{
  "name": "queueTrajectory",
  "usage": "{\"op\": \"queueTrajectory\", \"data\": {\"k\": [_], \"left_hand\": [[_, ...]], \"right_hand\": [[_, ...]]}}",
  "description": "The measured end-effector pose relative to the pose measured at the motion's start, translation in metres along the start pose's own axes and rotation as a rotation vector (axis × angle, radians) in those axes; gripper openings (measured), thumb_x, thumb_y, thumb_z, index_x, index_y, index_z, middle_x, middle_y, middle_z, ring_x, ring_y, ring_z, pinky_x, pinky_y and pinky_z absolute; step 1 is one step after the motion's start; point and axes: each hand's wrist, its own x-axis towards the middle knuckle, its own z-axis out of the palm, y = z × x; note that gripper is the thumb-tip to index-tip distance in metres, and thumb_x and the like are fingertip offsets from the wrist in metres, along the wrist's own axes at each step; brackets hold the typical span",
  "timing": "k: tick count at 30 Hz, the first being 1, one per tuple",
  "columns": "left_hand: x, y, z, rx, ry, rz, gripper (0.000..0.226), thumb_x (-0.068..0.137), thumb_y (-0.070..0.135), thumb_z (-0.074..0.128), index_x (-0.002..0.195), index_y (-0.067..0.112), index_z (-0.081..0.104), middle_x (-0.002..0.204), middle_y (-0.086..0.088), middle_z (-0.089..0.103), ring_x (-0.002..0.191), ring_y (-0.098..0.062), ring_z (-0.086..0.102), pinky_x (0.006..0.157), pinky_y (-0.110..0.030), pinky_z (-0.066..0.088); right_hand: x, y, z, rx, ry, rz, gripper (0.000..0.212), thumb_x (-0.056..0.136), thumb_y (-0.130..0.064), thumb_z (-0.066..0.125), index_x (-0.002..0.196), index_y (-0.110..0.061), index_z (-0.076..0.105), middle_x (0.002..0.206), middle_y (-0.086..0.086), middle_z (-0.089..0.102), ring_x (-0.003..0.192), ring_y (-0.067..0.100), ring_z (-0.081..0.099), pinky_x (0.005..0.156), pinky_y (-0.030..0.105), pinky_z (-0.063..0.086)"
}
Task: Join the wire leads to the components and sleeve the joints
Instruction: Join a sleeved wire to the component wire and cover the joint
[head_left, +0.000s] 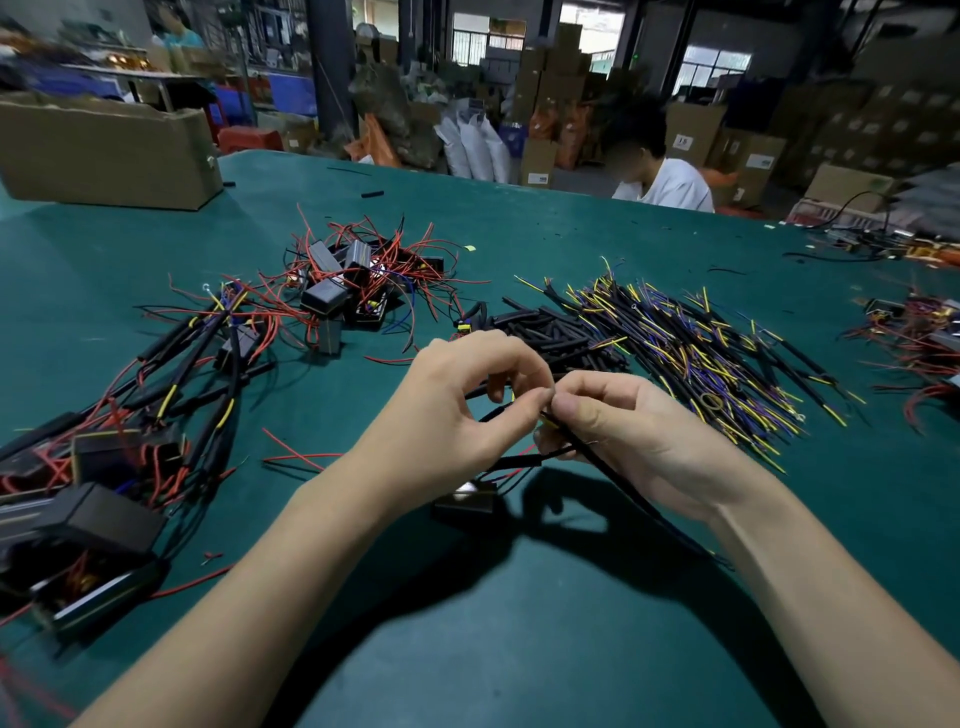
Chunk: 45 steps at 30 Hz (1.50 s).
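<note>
**Both hands pinch wire ends together above the green mat**

Nearest the camera, two bare forearms reach in over the green table (519, 649). The left hand (457, 410) and right hand (623, 431) meet fingertip to fingertip just above the mat. The left thumb and forefinger pinch thin wire ends at the meeting point; the right thumb and fingers are curled round a black sleeved lead (618, 473) that runs down and back under the right wrist. What exactly sits between the fingertips is too small to tell. Just below the hands a small black component (467, 499) hangs or rests by the mat, its red and black wires rising towards the fingers.

To the left lies a pile of finished assemblies (104, 467), black boxes with sleeved leads. Beyond the hands lies a heap of black sleeve pieces (550, 332), and right of it a spread of yellow, blue and black wire leads (701, 348). Farther left sits a heap of black components with red wires (358, 280). At the far left edge stands a cardboard box (104, 156); across the table another person (670, 182) sits.
</note>
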Motion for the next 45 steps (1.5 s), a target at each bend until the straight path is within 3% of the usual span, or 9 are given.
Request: {"op": "queueTrajectory", "data": {"k": [6,11,18,23,29,33,36,40,45], "left_hand": [[-0.002,0.001,0.003,0.028,0.000,-0.051,0.005,0.083,0.013,0.064,0.078,0.013,0.066,0.072,0.012,0.060,0.069,-0.012,0.053,0.068,-0.030,0.045],[-0.002,0.007,0.004,-0.009,-0.003,-0.227,0.013,0.084,0.014,0.065,0.072,0.019,0.064,0.066,0.013,0.060,0.065,-0.002,0.052,0.066,-0.017,0.041],[0.004,0.005,0.000,-0.204,-0.073,-0.689,0.021,0.081,0.016,0.064,0.063,0.006,0.065,0.051,0.002,0.046,0.040,-0.004,0.030,0.037,-0.012,0.024],[0.004,0.000,-0.001,-0.207,-0.099,-0.737,0.030,0.073,0.035,0.068,0.056,0.012,0.060,0.061,-0.007,0.037,0.046,-0.010,0.024,0.038,-0.016,0.018],[0.001,-0.002,-0.002,0.034,-0.062,-0.335,0.006,0.084,0.021,0.068,0.078,0.020,0.065,0.064,0.006,0.063,0.060,-0.011,0.055,0.061,-0.023,0.045],[-0.001,-0.003,-0.001,0.241,-0.114,-0.130,0.009,0.084,0.021,0.069,0.090,0.018,0.064,0.062,0.016,0.049,0.062,-0.003,0.046,0.067,-0.029,0.037],[-0.001,-0.003,-0.001,0.350,-0.106,-0.047,0.007,0.085,0.019,0.067,0.091,0.016,0.065,0.070,0.012,0.049,0.066,-0.008,0.042,0.068,-0.029,0.032],[-0.002,-0.002,-0.001,0.427,-0.103,-0.002,0.006,0.087,0.020,0.065,0.089,0.015,0.067,0.080,0.001,0.057,0.075,-0.019,0.052,0.070,-0.034,0.041],[-0.004,-0.003,0.003,0.367,-0.137,-0.109,0.009,0.091,0.021,0.059,0.090,0.015,0.066,0.082,0.005,0.051,0.077,-0.013,0.047,0.069,-0.026,0.035]], "right_hand": [[-0.003,-0.013,0.001,-0.425,0.112,-0.104,0.008,0.083,-0.017,0.069,0.080,-0.011,0.066,0.077,0.014,0.070,0.075,0.014,0.066,0.078,0.023,0.051],[-0.006,-0.015,0.011,-0.610,0.212,-0.142,0.010,0.085,-0.010,0.067,0.076,-0.013,0.062,0.076,0.015,0.070,0.072,0.043,0.063,0.078,0.062,0.048],[-0.006,-0.011,0.031,-1.277,0.310,-0.416,0.008,0.082,-0.015,0.061,0.081,-0.016,0.053,0.081,-0.004,0.055,0.069,0.023,0.051,0.063,0.042,0.046],[-0.003,-0.007,0.040,-1.682,0.379,-0.630,0.004,0.076,-0.009,0.054,0.080,-0.009,0.057,0.076,0.006,0.056,0.053,0.031,0.044,0.054,0.032,0.038],[-0.002,-0.006,0.022,-1.132,0.308,-0.454,0.008,0.084,-0.008,0.062,0.080,-0.011,0.056,0.077,-0.003,0.057,0.070,0.017,0.052,0.065,0.036,0.045],[0.000,-0.003,0.018,-1.004,0.333,-0.420,0.010,0.081,-0.004,0.067,0.076,-0.011,0.061,0.073,-0.004,0.061,0.065,0.005,0.051,0.060,0.013,0.034],[0.001,-0.003,0.019,-0.945,0.334,-0.418,0.013,0.081,-0.003,0.067,0.075,-0.013,0.061,0.072,-0.006,0.060,0.063,0.003,0.051,0.061,0.014,0.035],[0.000,-0.005,0.018,-0.976,0.324,-0.436,0.012,0.082,-0.006,0.066,0.076,-0.015,0.060,0.074,-0.008,0.060,0.065,0.007,0.053,0.063,0.026,0.042],[-0.003,-0.004,0.018,-1.352,0.325,-0.510,0.009,0.081,-0.009,0.062,0.078,-0.014,0.055,0.078,-0.007,0.054,0.064,0.019,0.051,0.063,0.039,0.046]]}}
